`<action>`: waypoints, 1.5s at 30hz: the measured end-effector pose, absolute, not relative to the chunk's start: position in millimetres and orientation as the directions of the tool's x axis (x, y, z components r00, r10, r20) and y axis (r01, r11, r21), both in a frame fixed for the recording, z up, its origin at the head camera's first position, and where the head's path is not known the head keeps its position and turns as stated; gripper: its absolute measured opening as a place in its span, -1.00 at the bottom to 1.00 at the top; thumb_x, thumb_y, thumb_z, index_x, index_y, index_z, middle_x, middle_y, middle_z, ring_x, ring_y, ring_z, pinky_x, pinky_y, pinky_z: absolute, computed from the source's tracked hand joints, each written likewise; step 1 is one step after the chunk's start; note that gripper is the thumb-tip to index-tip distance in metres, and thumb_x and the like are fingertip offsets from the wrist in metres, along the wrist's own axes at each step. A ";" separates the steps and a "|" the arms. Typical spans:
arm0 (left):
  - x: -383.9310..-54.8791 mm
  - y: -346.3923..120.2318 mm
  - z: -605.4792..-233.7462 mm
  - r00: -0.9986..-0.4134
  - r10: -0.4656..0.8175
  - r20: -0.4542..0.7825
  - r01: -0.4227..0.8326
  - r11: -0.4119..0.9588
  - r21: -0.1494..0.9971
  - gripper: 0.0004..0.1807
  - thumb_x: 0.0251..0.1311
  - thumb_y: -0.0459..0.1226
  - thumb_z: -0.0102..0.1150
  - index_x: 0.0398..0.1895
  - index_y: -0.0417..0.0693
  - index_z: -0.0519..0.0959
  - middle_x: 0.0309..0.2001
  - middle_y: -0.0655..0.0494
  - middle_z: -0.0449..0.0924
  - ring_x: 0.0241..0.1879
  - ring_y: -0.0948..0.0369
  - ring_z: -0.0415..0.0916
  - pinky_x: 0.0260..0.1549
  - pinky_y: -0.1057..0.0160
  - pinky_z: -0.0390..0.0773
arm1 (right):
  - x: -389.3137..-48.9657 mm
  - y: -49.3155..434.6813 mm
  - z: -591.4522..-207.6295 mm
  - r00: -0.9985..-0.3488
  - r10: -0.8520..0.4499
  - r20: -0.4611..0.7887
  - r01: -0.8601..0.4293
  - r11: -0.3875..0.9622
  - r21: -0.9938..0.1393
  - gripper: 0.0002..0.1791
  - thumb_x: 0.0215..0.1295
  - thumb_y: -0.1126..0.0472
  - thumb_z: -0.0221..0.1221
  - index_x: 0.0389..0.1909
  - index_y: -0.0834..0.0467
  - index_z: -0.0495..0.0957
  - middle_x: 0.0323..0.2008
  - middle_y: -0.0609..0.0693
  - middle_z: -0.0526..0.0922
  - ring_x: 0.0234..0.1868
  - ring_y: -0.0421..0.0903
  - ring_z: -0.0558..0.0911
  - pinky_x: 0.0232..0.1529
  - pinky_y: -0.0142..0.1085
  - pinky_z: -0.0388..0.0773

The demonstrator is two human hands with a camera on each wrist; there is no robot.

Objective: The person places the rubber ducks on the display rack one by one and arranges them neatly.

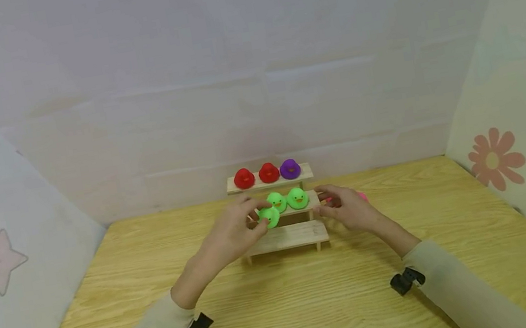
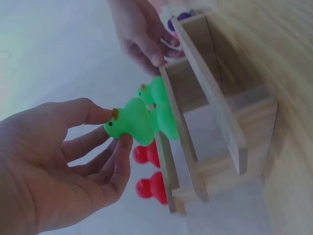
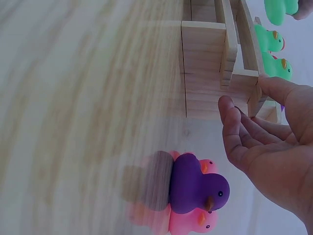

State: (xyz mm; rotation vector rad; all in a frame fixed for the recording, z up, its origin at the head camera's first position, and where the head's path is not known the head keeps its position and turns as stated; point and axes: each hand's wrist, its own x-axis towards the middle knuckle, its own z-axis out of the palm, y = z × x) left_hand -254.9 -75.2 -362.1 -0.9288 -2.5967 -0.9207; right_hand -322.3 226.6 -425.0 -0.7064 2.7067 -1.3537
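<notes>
My left hand [image 1: 233, 228] pinches a green toy duck [image 2: 129, 121] between thumb and fingers, in front of the middle tier of a wooden three-step stand [image 1: 285, 237]. Two more green ducks [image 1: 298, 198] sit side by side on that tier. At the tier's right end is my right hand [image 1: 351, 208]; its thumb [image 3: 281, 90] touches the end of the board and its bent fingers reach around it. Along the top tier stand two red ducks [image 1: 268, 173] and a purple duck [image 1: 290, 169].
Right of the stand, a purple duck [image 3: 198, 186] and pink ducks [image 3: 188, 223] sit on the wooden table [image 1: 287, 311], mostly behind my right hand in the head view. Pale cloth walls [image 1: 254, 113] enclose the table at the back and both sides.
</notes>
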 end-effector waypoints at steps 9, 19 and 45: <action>-275.1 -100.7 -360.4 -0.816 0.378 0.437 0.572 0.634 0.521 -0.66 0.23 -0.42 0.32 0.09 -0.23 0.66 -0.09 -0.03 0.57 -0.24 0.10 0.56 -0.19 0.11 0.65 | -320.7 226.3 -424.2 -0.893 -0.414 0.175 -0.389 0.517 -0.763 -0.32 0.45 0.05 0.26 0.48 0.20 0.32 0.19 0.20 0.58 0.06 0.10 0.63 0.06 -0.02 0.60; -285.7 -103.2 -373.6 -0.844 0.317 0.434 0.524 0.661 0.536 -0.69 0.22 -0.41 0.36 0.05 -0.24 0.68 -0.13 -0.04 0.60 -0.27 0.13 0.58 -0.30 0.20 0.65 | -320.6 225.9 -424.4 -0.897 -0.409 0.169 -0.385 0.530 -0.756 -0.31 0.45 0.03 0.26 0.49 0.19 0.32 0.20 0.18 0.58 0.07 0.09 0.62 0.07 -0.04 0.59; -292.6 -96.3 -388.2 -0.834 0.272 0.480 0.528 0.644 0.553 -0.63 0.34 -0.40 0.22 0.20 -0.21 0.59 -0.06 -0.03 0.57 -0.22 0.14 0.57 -0.23 0.20 0.64 | -323.1 226.8 -427.5 -0.896 -0.411 0.167 -0.380 0.515 -0.769 -0.34 0.45 0.07 0.26 0.48 0.15 0.34 0.19 0.15 0.59 0.04 0.04 0.64 0.02 -0.09 0.62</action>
